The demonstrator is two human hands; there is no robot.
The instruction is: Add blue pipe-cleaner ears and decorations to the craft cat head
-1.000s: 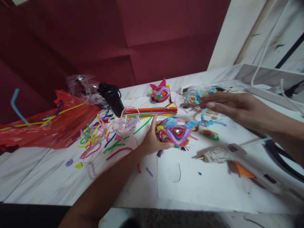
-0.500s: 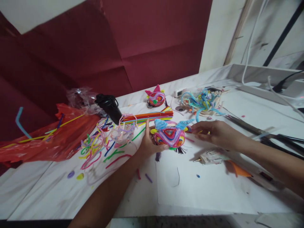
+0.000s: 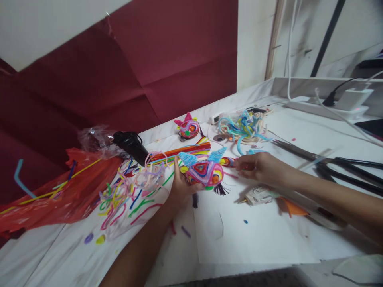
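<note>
So the main thing here is a little pipe-cleaner creature (image 3: 205, 172), a round swirly face in pink, red and yellow with two light blue horns on top and a black tuft under it, sitting on the white table (image 3: 269, 239) about mid-frame at the top edge of a sheet of white paper (image 3: 254, 235). The left hand (image 3: 179, 184) cups it from the left side, fingers curled around the back and the thumb underneath, so it's got a proper hold. The right hand (image 3: 260, 167) comes in from the right, fingers pinched together on a small colourful piece (image 3: 229, 161) right against the creature's right edge; can't tell if that bit is attached or loose. Just below that hand lies a glue gun (image 3: 260, 195), nozzle pointing left. Behind the creature there's a bundle of straight pipe cleaners (image 3: 182, 152), and farther back a second, smaller creature (image 3: 188, 128). To the right of that, a tangle of light blue and cream pipe cleaners (image 3: 243, 127). Off to the left, loose curly scraps (image 3: 125, 191), a black bottle (image 3: 131, 145) lying tilted, and a red plastic bag (image 3: 60, 191).
</note>
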